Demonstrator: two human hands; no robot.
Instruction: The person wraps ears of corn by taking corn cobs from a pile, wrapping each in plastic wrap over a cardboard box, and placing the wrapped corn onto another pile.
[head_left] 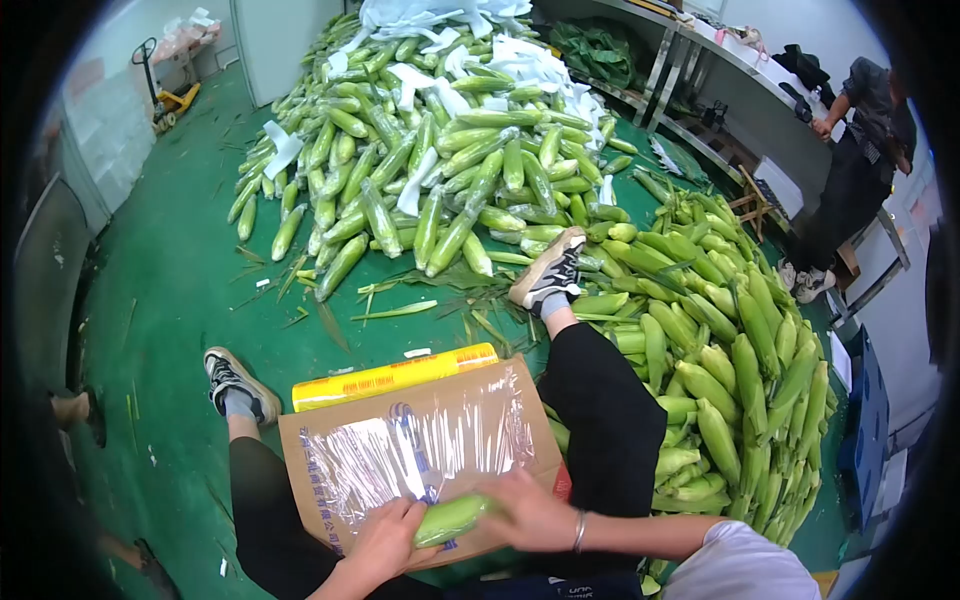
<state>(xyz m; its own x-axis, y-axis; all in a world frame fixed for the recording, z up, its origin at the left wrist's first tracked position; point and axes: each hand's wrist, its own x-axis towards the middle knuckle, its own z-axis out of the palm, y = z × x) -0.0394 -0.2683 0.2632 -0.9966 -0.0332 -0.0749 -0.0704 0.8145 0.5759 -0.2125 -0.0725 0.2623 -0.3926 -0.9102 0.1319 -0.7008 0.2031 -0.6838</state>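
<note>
A green ear of corn in its husk lies over the lower part of a cardboard box between the person's legs. My left hand is closed on the corn's left end. My right hand, blurred, is at its right end with the fingers bent over it; their grip is unclear. Clear plastic film covers much of the box top. Along the box's far edge lies a yellow roll with red print.
Wrapped corn is heaped ahead, with white sheets on top. Unwrapped corn is piled at the right. A person stands by a metal bench at the upper right. A pallet jack is at the upper left.
</note>
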